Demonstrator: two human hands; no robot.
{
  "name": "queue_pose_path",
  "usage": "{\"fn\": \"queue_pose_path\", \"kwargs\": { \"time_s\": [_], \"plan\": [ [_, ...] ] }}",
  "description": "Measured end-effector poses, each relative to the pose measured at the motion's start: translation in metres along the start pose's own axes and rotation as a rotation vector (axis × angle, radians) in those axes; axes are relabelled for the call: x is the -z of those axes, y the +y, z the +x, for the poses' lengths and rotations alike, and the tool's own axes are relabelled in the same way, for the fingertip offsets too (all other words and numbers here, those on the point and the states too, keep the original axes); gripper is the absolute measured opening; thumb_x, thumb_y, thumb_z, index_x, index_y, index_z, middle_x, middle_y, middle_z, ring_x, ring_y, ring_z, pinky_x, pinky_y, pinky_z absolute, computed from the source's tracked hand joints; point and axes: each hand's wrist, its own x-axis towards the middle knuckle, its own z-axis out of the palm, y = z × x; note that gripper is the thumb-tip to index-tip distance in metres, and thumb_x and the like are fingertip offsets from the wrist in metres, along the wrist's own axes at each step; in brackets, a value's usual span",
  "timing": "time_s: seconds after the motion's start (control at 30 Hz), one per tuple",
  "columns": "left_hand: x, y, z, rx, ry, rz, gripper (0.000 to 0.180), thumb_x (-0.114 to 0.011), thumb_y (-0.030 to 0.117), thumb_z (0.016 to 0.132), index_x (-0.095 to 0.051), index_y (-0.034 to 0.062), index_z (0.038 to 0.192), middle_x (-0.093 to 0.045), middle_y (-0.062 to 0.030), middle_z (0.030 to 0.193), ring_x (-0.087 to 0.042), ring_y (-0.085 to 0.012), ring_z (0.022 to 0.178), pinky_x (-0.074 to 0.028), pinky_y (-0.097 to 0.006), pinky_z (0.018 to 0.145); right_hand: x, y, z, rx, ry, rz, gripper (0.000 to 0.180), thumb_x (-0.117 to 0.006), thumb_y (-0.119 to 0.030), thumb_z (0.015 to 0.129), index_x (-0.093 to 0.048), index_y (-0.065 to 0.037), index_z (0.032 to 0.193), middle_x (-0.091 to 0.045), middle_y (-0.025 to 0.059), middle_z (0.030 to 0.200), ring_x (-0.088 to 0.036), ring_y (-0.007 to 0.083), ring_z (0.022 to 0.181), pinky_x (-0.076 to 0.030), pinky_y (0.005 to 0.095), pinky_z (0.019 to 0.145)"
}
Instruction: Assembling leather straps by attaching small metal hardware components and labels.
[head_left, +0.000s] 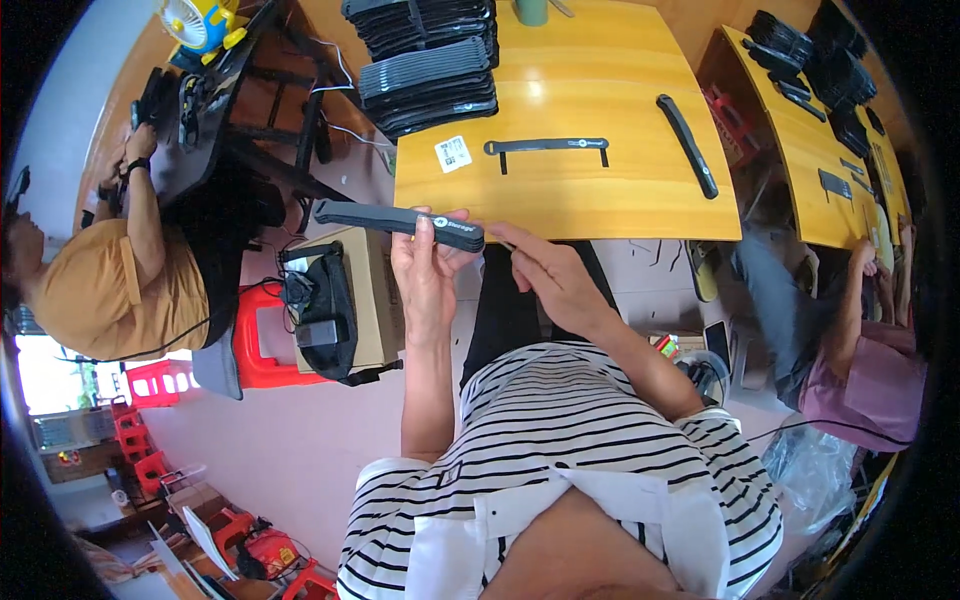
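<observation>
My left hand (428, 265) grips a bundle of flat black straps (380, 217) in front of the table's near edge, thumb on top. White lettering marks the bundle's right end. My right hand (560, 285) is beside that end, fingers stretched toward it and apparently holding nothing; whether they touch the bundle I cannot tell. On the yellow table (600, 205) lies a dark strap (545, 146) with two short black tabs below it. Another black strap (688, 146) lies slanted near the right edge. A white label (453, 154) with a square code lies at the left.
Tall stacks of black straps (428, 85) stand at the table's back left, near a green cup (531, 11). A cardboard box (375, 300) with a black bag (328, 315) is beside a red stool (255, 335). Other people work at tables left and right.
</observation>
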Motion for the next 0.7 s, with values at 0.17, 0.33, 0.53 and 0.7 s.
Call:
{"fn": "queue_pose_path", "kwargs": {
  "time_s": [0.17,0.33,0.53,0.7],
  "plan": [
    [-0.011,0.0,-0.004,-0.081,0.0,0.02,0.021,-0.043,0.017,0.093,-0.039,0.0064,0.111,-0.06,-0.0188,0.096,-0.065,-0.0209,0.079,-0.058,-0.03,0.059,-0.001,-0.008,0.002,-0.017,-0.047,-0.249,0.043,-0.036,-0.006,0.088,-0.04,-0.014,0.131,-0.043,0.0044,0.057,-0.048,0.0156,0.053,-0.041,0.0267,0.056],
    [-0.013,-0.002,-0.005,-0.106,-0.006,0.037,0.022,-0.045,0.014,0.092,-0.039,0.0062,0.112,-0.06,-0.0184,0.096,-0.064,-0.0187,0.077,-0.058,-0.028,0.058,-0.002,-0.007,0.003,0.041,-0.038,-0.359,0.047,-0.037,-0.005,0.087,-0.037,-0.017,0.133,-0.045,0.0058,0.056,-0.049,0.0181,0.052,-0.041,0.0286,0.055],
    [-0.018,-0.002,-0.008,-0.151,0.041,0.077,0.025,-0.049,0.007,0.089,-0.041,0.0045,0.113,-0.061,-0.017,0.095,-0.063,-0.0174,0.081,-0.057,-0.026,0.061,-0.001,-0.009,0.004,-0.078,-0.061,-0.089,0.045,-0.039,-0.005,0.088,-0.04,-0.016,0.132,-0.046,0.0028,0.056,-0.049,0.0114,0.053,-0.04,0.0237,0.052],
    [-0.012,-0.004,-0.01,-0.138,0.002,0.087,0.022,-0.056,0.002,0.085,-0.05,-0.002,0.106,-0.061,-0.0153,0.097,-0.063,-0.017,0.084,-0.056,-0.026,0.066,0.003,-0.008,0.004,-0.184,-0.11,0.34,0.043,-0.041,-0.006,0.088,-0.042,-0.014,0.131,-0.048,0.0012,0.063,-0.042,0.0046,0.047,-0.032,0.0159,0.042]
  ]
}}
